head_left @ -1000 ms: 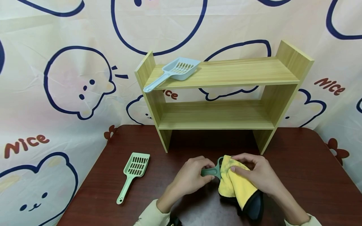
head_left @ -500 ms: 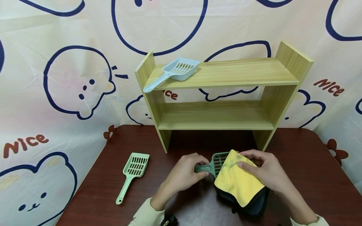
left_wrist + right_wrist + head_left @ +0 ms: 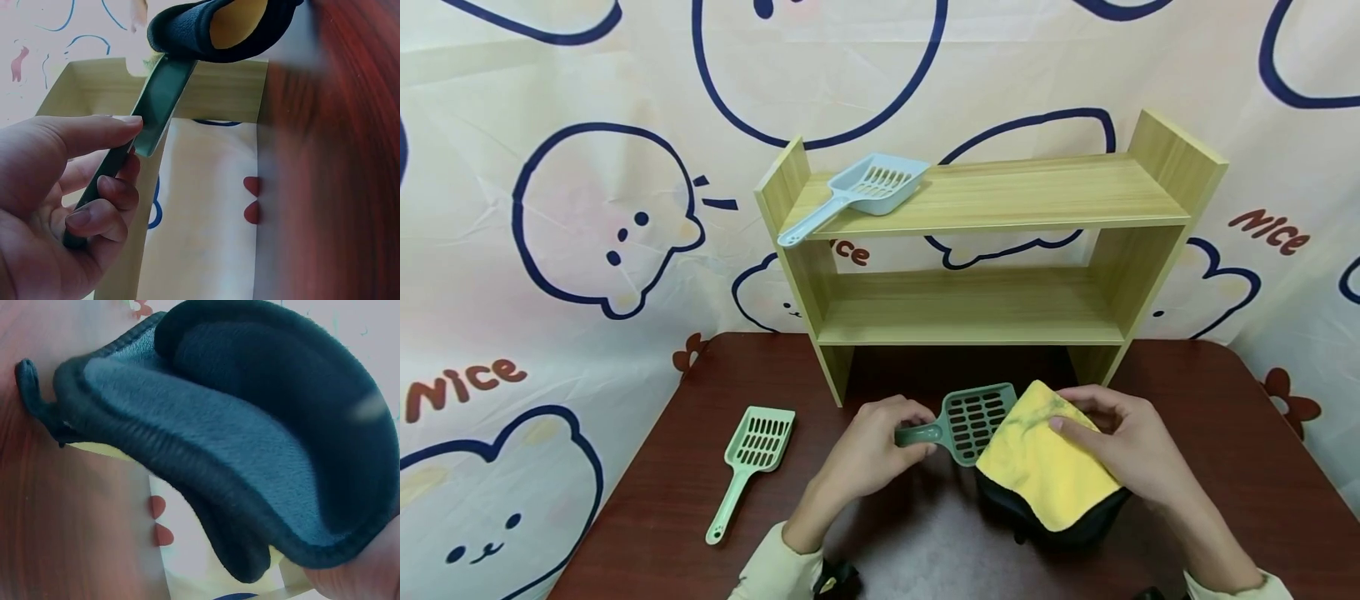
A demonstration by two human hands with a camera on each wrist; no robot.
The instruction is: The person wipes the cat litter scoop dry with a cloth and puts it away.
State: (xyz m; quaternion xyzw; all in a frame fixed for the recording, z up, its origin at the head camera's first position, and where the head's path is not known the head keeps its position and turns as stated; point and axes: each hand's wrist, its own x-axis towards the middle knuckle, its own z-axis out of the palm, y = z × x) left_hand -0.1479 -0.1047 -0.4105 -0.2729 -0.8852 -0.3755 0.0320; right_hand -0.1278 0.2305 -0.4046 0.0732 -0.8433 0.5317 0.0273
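My left hand grips the handle of a dark green slotted litter scoop, its fingers curled round it in the left wrist view. The scoop's head points right, toward the cloth. My right hand pinches a cloth, yellow with dark smudges on one face and dark blue-grey on the other. Its upper left edge overlaps the scoop's right side. Folds of the cloth's dark side, edged in black, fill the right wrist view and hide most of the right fingers.
A light green litter scoop lies on the dark red-brown table at the left. Behind the hands stands a two-tier wooden shelf. A pale blue scoop rests on its top board, handle overhanging the front edge.
The left hand has drawn the dark green scoop leftward, so more of its slotted head shows from under the cloth. The right hand has shifted right and slightly up with the cloth.
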